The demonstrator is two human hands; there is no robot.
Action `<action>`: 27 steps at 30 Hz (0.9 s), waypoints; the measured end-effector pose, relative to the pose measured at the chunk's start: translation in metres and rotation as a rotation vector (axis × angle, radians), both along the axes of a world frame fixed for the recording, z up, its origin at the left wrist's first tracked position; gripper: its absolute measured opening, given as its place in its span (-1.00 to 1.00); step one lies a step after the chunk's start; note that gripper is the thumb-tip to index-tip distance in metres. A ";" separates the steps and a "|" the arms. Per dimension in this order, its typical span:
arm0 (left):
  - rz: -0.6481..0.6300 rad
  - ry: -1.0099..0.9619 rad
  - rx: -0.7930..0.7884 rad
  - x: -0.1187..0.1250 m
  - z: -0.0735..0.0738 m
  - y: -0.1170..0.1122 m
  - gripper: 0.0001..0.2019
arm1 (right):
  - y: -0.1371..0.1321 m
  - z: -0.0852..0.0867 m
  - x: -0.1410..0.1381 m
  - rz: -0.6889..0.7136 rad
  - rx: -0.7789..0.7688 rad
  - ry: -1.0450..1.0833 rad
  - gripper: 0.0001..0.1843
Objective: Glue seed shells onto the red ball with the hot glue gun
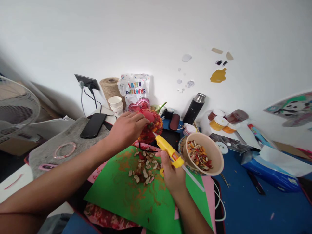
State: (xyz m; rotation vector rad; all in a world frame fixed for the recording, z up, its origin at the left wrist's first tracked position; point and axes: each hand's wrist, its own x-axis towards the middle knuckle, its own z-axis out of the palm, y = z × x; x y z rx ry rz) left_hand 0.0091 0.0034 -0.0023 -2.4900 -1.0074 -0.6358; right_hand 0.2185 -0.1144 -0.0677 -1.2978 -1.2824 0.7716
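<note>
My left hand (129,126) is closed on the upper left side of a red balloon (149,114), its fingers curled over the top. Red, orange and green painted shell pieces (157,123) cover much of the balloon's surface. In my right hand (173,177) is a yellow hot glue gun (168,149), its nozzle pointing up and left at the balloon's lower right side. A clear glue stick (193,178) sticks out of the gun's back end. Below both hands, peanut shell halves (145,173) lie scattered on a green sheet (109,195) stained with orange-brown smears.
A beige bowl (219,159) of coloured shells stands right of the glue gun. Behind are a black thermos (194,109), a balloon bag (134,87), a twine spool (109,86) and paper cups (115,103). A phone (93,125) lies left; paint jars (218,124) and a tissue pack (273,175) sit right.
</note>
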 end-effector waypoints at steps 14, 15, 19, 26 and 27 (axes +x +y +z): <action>0.078 -0.024 -0.042 0.002 -0.002 -0.002 -0.72 | 0.003 -0.005 -0.001 0.031 0.145 -0.083 -0.48; 0.097 -0.028 -0.046 0.002 -0.002 -0.002 -0.72 | 0.003 -0.005 -0.001 0.027 0.141 -0.082 -0.48; 0.127 -0.026 -0.066 0.003 -0.003 -0.003 -0.74 | 0.003 -0.005 -0.001 0.013 0.138 -0.070 -0.48; 0.096 -0.063 -0.053 0.001 0.000 -0.002 -0.73 | 0.003 -0.007 0.000 -0.011 0.133 -0.095 -0.44; 0.094 -0.081 -0.056 0.000 0.000 -0.001 -0.73 | 0.003 -0.007 0.000 -0.015 0.129 -0.097 -0.42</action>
